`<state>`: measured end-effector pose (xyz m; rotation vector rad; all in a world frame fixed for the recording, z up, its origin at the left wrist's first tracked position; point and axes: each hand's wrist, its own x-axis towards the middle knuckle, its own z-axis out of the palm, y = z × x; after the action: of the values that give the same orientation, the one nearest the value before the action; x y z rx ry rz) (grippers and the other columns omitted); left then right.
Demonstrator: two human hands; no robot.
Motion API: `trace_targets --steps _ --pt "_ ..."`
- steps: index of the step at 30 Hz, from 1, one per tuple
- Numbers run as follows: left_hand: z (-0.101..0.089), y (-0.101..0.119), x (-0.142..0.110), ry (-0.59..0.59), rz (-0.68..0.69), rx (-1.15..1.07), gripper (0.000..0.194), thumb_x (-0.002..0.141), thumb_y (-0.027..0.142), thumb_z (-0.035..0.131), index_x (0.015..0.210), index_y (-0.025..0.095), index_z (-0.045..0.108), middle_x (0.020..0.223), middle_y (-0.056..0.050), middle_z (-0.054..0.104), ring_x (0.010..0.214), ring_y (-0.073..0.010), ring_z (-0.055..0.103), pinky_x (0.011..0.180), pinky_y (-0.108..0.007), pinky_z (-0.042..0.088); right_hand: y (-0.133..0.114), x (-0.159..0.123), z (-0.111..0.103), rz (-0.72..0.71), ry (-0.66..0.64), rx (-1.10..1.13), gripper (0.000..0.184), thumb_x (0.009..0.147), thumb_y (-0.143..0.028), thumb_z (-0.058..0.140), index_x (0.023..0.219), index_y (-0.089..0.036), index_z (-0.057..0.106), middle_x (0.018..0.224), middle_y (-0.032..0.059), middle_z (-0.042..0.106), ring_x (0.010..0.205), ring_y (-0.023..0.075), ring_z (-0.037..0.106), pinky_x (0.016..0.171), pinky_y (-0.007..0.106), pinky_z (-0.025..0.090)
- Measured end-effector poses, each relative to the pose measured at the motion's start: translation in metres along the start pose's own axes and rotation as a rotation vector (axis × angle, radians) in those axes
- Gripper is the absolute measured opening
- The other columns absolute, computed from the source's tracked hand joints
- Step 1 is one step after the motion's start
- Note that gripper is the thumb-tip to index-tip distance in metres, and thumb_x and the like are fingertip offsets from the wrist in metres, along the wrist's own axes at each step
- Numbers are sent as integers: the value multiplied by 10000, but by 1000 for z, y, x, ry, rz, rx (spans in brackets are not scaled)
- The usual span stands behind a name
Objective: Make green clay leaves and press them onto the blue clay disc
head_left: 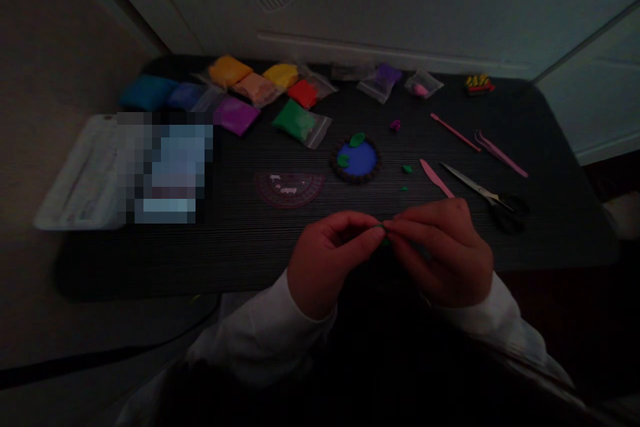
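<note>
My left hand point(327, 257) and my right hand point(445, 250) meet fingertip to fingertip above the near edge of the black table point(240, 240). Both pinch one tiny green clay piece point(385, 233), mostly hidden by the fingers. Beyond them lies a round blue clay disc point(357, 159) with a dark rim and two green bits on it. Two small green clay scraps point(407, 169) lie right of the disc. A small purple clay ball point(395, 125) sits farther back.
Several bags of coloured clay point(260, 97) line the table's back left. A pink clay knife point(436, 178), scissors point(485, 197), pink sticks point(455, 132) and tweezers point(500, 153) lie at the right. A clear protractor point(290, 188) lies left of centre; a white tray point(85, 173) at far left.
</note>
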<state>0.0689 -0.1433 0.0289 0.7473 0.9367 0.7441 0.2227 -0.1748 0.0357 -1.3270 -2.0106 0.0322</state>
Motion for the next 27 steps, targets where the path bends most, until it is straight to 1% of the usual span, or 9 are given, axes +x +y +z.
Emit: trace_targets --steps 3,8,13,19,24,27 --pt "-1 1 0 -19 -11 -11 123 630 219 655 740 168 630 604 24 587 546 -77 495 554 -220 388 -1 0 0 15 1 1 215 681 -143 612 887 -201 622 805 23 643 721 142 570 663 322 398" --pt "-3 0 1 -16 -16 -1 100 635 218 654 711 164 620 578 33 575 544 -73 499 548 -213 378 -2 2 -1 23 2 7 225 669 -136 624 889 -181 622 805 35 644 720 142 568 656 323 403" --pt "-4 0 1 -37 -28 6 92 640 212 652 714 168 620 579 38 572 549 -67 499 544 -202 374 -1 2 -1 7 -15 8 216 679 -146 615 888 -197 621 804 29 644 720 143 566 656 324 395" --pt "-4 -1 0 -21 -21 7 91 637 212 654 710 168 620 579 41 575 545 -64 494 542 -194 376 -1 1 -1 10 -22 0 206 671 -137 620 869 -192 625 796 28 645 716 145 563 662 324 385" --pt "-4 -1 1 -27 -25 22 89 640 212 651 704 159 621 588 38 578 535 -60 490 529 -190 374 -2 1 -1 -2 -35 4 254 666 -128 623 915 -181 622 821 39 646 725 149 558 661 330 383" --pt "-3 -1 1 -22 -12 17 83 633 201 655 696 159 620 591 37 582 538 -62 497 533 -190 378 -2 1 -1 3 -48 9 233 668 -124 621 893 -185 628 810 35 650 723 152 560 667 336 382"
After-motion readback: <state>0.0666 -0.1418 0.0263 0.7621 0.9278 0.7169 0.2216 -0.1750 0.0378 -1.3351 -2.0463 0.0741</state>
